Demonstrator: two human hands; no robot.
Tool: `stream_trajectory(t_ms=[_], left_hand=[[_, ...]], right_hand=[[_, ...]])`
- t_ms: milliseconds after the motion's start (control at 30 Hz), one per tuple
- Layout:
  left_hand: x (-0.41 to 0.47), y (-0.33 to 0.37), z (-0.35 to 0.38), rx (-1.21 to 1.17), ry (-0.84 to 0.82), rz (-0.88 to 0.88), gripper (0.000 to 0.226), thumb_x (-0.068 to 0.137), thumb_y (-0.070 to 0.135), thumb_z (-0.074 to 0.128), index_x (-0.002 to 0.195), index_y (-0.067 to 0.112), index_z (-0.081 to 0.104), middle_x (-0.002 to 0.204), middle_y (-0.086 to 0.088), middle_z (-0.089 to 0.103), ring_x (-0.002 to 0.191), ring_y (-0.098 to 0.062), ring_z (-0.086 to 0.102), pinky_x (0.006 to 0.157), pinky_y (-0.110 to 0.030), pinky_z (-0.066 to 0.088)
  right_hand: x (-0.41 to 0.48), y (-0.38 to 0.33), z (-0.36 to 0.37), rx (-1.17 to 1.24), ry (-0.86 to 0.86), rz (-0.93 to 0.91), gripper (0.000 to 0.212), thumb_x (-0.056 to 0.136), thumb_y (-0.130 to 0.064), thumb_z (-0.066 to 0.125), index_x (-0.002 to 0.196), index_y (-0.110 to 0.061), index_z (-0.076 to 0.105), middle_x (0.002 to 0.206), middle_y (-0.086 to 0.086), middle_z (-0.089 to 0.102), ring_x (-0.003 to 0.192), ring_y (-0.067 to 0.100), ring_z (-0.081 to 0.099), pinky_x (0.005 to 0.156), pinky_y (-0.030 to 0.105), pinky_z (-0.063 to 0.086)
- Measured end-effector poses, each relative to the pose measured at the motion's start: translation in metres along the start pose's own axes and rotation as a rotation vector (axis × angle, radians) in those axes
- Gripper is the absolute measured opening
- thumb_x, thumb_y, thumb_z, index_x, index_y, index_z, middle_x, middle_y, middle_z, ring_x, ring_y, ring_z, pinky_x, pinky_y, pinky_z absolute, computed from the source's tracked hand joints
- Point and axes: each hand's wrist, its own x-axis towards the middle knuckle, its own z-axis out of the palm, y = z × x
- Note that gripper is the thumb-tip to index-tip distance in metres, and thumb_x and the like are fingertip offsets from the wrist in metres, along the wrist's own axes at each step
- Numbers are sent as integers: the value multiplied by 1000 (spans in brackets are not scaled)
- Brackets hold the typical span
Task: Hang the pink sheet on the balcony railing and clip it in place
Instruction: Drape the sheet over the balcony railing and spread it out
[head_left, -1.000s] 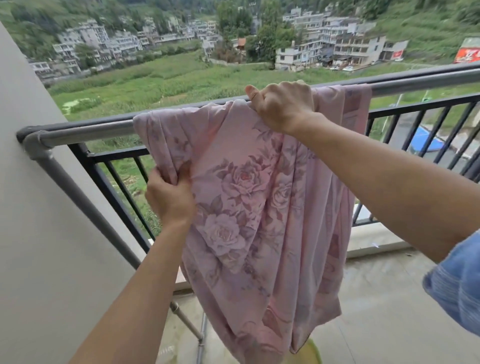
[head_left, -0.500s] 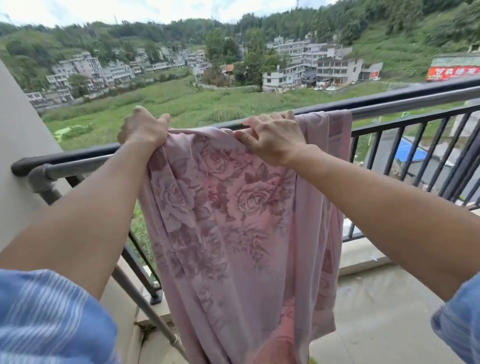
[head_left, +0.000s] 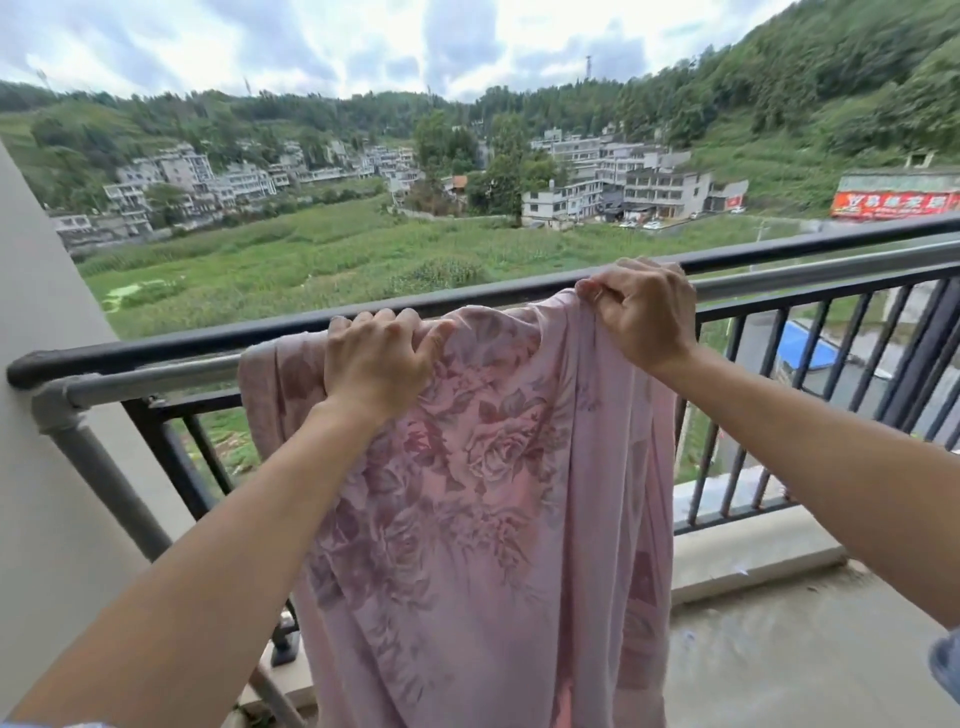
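The pink rose-printed fabric sheet (head_left: 493, 493) is draped over the grey metal pipe (head_left: 156, 381) that runs just inside the top bar of the black metal balcony railing (head_left: 156, 349). Its length falls down the inner side towards the grey concrete floor (head_left: 805, 649). The left hand (head_left: 376, 364) sits on the sheet's top fold at the pipe, fingers curled over the fabric, thumb spread rightwards. The right hand (head_left: 641, 312) pinches a bunched part of the sheet's top, raised slightly above the pipe.

Green field (head_left: 311, 254), grey buildings (head_left: 660, 189), red sign (head_left: 893, 204), wooded hills (head_left: 831, 78).
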Motion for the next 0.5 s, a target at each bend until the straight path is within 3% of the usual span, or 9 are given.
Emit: stream_trajectory(t_ms=[167,300,400,500], left_hand=[[7,4,-3,-1,34,13,53,97,56,31,76,16,58,85,-14,69,85,-34,63,76,-38,37],[9,3,-6,4,21,-19,54,97,57,28,68,18,52,81,-15,68,82,-35,63,74,-37,35],[7,10,-6,0,42,-28,53,97,56,29,67,18,51,80,-15,68,81,-36,62,74,-37,34],[8,13,-6,-3,45,-43,53,97,55,29,65,18,50,77,-14,68,80,-35,61,72,-36,30]], right_hand=[[19,9,-6,-50,-179,17,38,96,-39,52,82,-7,67,85,8,69,81,31,62,64,32,39],[20,22,-14,87,-416,9,40,94,-52,49,102,-22,73,96,4,74,85,25,67,69,37,52],[16,28,-21,287,-359,36,21,88,-36,66,95,-21,77,86,-1,76,79,16,70,69,39,57],[25,24,-20,227,-283,11,23,88,-35,66,88,-15,78,77,4,75,69,21,69,64,36,54]])
